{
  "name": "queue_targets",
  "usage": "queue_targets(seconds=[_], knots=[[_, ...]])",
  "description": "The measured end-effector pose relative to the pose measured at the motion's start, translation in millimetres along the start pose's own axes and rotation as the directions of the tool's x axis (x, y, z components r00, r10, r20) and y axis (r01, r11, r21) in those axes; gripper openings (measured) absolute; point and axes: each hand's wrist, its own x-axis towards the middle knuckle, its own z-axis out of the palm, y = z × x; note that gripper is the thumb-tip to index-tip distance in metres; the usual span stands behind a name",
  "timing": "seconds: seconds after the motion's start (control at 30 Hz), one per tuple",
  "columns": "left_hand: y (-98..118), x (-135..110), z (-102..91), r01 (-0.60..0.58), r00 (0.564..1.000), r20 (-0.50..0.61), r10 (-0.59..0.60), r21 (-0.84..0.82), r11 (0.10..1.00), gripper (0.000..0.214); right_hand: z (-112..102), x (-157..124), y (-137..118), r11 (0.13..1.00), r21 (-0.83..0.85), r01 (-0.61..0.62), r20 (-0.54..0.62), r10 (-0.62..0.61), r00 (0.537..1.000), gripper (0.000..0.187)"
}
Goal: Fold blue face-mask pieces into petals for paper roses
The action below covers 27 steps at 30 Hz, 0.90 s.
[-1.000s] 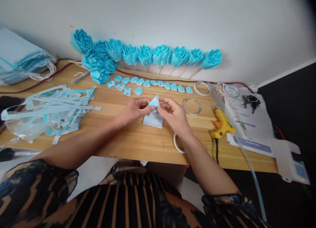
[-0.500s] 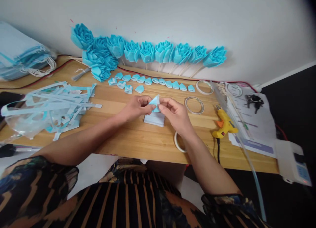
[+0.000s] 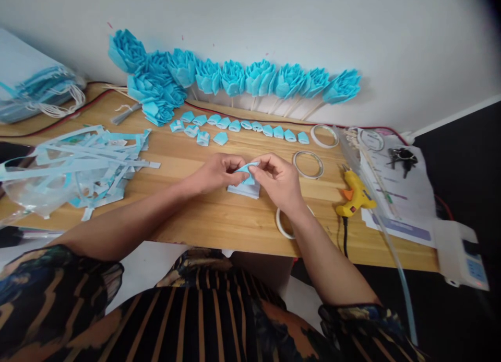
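Note:
A small piece of light blue fabric [image 3: 248, 177], partly folded, is pinched between my two hands above the table. My left hand [image 3: 217, 173] grips its left side with thumb and fingers. On its right side, my right hand [image 3: 278, 179] holds it the same way. Under the piece lies a stack of pale squares [image 3: 245, 189], partly covered by it. Beyond my hands, folded blue petals [image 3: 235, 126] lie in a row, with several more petals [image 3: 202, 138] in front of them.
Blue fabric flowers [image 3: 260, 79] on sticks lean along the wall. Cut strips [image 3: 105, 168] are heaped at left, below bagged face masks [image 3: 47, 93]. At right are tape rolls [image 3: 308, 164], a yellow glue gun [image 3: 354, 195], keys [image 3: 402, 159], papers [image 3: 415, 195] and a white power box [image 3: 460, 252].
The upright point of the blue fabric has folded down, so its top edge now runs flat between my fingers. Both hands keep hold of it. The view has shifted slightly.

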Motion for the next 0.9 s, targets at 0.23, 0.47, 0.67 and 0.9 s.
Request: queue_targets(seconds=[0.23, 0.47, 0.67, 0.9], knots=[[2.5, 0.6, -1.2, 0.044, 0.998, 0.039, -0.041, -0.062, 0.997, 0.029, -1.3, -1.4, -1.8, 0.988, -0.131, 0.081, -0.032, -0.086, 0.996, 0.003], [0.9, 1.3, -3.0, 0.092, 0.996, 0.019, -0.09, -0.122, 0.988, 0.031, -6.7, -1.3, 1.0, 0.914, -0.304, 0.268, 0.008, -0.279, 0.96, 0.011], [-1.0, 1.8, -4.3, 0.11, 0.994, -0.003, -0.112, -0.173, 0.979, 0.032, -9.1, -1.0, 5.7, 0.86, -0.342, 0.378, 0.038, -0.39, 0.92, 0.026], [-0.7, 1.3, -4.1, 0.103, 0.995, 0.004, -0.105, -0.207, 0.973, 0.032, -9.8, -0.8, 6.7, 0.85, -0.368, 0.376, 0.05, -0.385, 0.921, 0.031]])
